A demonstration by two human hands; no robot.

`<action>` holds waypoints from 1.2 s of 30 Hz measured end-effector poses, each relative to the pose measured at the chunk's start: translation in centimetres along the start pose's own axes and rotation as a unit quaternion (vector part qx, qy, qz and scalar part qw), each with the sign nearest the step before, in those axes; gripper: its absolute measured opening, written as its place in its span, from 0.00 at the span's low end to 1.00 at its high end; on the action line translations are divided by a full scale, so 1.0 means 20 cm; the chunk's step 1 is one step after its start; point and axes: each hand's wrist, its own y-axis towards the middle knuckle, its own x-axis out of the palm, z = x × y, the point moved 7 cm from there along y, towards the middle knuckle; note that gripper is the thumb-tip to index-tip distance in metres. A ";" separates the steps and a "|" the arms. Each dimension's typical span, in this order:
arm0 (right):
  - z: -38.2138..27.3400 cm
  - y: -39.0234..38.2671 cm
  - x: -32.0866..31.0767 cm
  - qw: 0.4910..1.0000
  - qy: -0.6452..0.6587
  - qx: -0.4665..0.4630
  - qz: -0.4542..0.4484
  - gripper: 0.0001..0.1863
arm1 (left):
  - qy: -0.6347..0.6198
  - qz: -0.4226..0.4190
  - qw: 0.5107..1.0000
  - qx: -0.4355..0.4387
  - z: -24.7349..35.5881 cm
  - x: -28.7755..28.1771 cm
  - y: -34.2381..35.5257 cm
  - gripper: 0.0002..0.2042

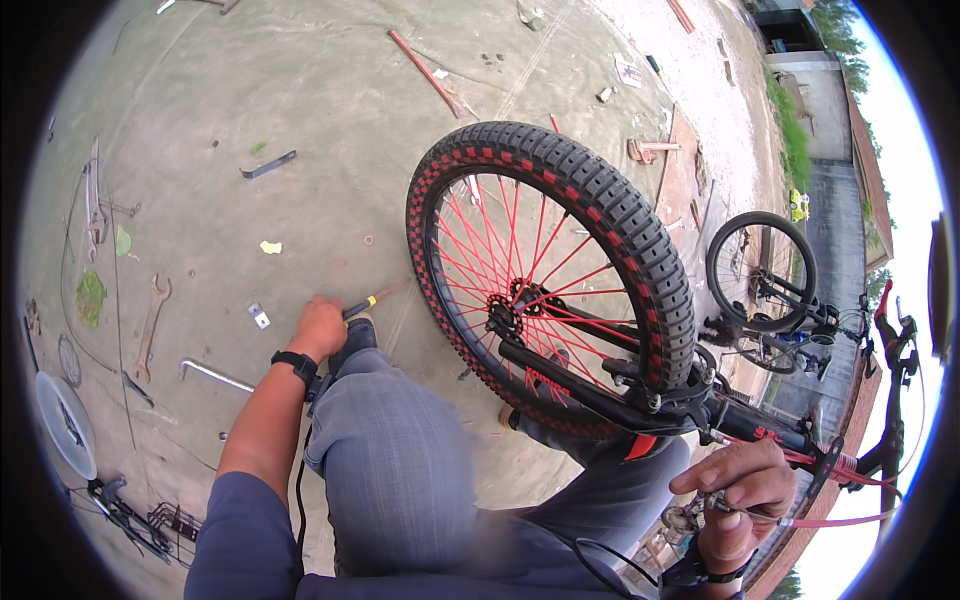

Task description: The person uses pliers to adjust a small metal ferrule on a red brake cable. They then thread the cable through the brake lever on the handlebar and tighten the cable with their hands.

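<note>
My left hand (320,326), with a dark watch on the wrist, is low beside my shoe, its fingers closed at the handle end of a screwdriver (360,307). That tool has a black and yellow handle and a brownish shaft directed at the tyre. My right hand (745,490) pinches the end of a pink-red cable (830,522), where a small metal piece shows between thumb and fingers. Between my legs stands a bicycle's front wheel (600,195), with a knobby black and red tyre and red spokes. Its black fork (575,388) runs toward the handlebar (893,400) at the right.
Left on the ground lie an open-ended wrench (153,325), more wrenches (95,200), a bent metal rod (215,375) and a pale round basin (63,425). A dark flat lever (268,165) and a red-handled tool (425,72) lie farther off. Another bicycle (765,270) is at the right.
</note>
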 end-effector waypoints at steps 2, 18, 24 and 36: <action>0.00 -0.01 0.01 1.000 0.002 0.007 0.006 0.19 | 0.049 -0.031 0.998 0.023 0.05 -0.03 0.00 0.16; -0.19 -0.46 -0.05 0.994 0.077 -0.057 -0.051 0.06 | -0.698 0.055 0.714 -0.001 -0.03 -0.65 -0.86 0.17; -0.23 -0.79 -0.19 0.990 0.065 -0.095 -0.081 0.05 | -0.676 0.183 0.679 0.222 0.30 -1.04 -1.43 0.19; -0.13 -1.42 -0.70 0.964 0.228 -0.097 0.100 0.09 | -0.530 0.305 0.711 0.348 0.86 -1.10 -2.06 0.22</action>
